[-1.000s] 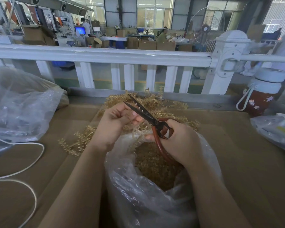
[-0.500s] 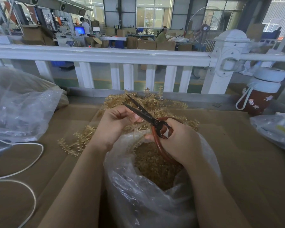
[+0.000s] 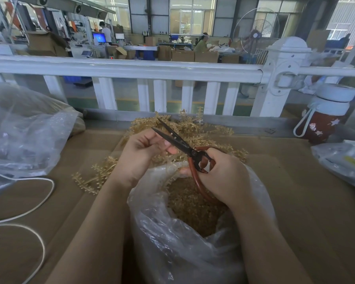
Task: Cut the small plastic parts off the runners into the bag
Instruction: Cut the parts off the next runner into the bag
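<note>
Head view: your right hand grips the scissors, blades parted, while your left hand pinches a runner directly over the bag, so cut parts drop in; uncut runners wait just behind.

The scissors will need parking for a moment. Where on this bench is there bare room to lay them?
Bare brown cardboard lies right of the clear open bag of cut parts, before the crumpled plastic bag and red bottle. Another bare strip sits between the white cord and the left forearm. Crowded: the tan runner pile behind the hands.
</note>
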Motion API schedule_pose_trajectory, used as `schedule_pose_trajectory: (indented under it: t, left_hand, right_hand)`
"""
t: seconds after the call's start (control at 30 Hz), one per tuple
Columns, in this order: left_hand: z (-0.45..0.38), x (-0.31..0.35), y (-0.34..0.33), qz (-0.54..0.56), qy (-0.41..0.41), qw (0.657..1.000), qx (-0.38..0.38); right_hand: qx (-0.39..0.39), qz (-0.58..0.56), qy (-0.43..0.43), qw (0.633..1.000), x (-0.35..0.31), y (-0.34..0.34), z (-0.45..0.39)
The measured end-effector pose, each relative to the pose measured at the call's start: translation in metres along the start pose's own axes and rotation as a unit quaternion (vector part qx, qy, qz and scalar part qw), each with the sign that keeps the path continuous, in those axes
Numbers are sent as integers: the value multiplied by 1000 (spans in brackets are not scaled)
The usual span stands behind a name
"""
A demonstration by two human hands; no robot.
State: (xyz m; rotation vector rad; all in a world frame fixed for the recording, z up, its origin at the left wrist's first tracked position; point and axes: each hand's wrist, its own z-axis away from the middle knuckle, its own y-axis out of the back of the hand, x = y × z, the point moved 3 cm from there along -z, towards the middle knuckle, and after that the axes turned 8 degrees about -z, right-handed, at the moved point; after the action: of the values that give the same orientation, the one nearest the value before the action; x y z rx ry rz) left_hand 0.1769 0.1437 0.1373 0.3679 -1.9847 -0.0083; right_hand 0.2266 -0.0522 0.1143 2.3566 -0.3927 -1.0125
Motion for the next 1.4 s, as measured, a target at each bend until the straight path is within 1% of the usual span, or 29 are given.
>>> schedule_pose_trajectory:
  t: [0.17,0.43,0.83,1.03,1.1,1.2,1.3,1.4]
  left_hand:
    - [0,1,0,0,-1,1000,2]
    - [0,0,-4,-23,9,1000,-13]
    - [2,2,-6,-17,2,1000,-12]
    - [1,4,-5,0,-2,1000,-9]
    - [1,4,-5,15,3,1000,-4]
    - [1,3,-4,39,26,999,13]
    - [0,1,-4,29,49,998,16]
    - [0,1,-4,19,65,998,13]
  right_hand:
    - [5,-13,0,1000,-3,0,-1]
    - [-24,-14,-12,1000,-2,-1,-1]
    - [3,-8,5,1000,-2,0,0]
    - [-1,-27,-1,1000,-2,-1,-1]
    - [-9,-46,-15,999,0,-2,-1]
    - [-25,-115,-75,990,5,-4,-3]
    - [-44,-171,-127,976,6,-4,-5]
    - [-42,-202,-154,966,6,-3,-7]
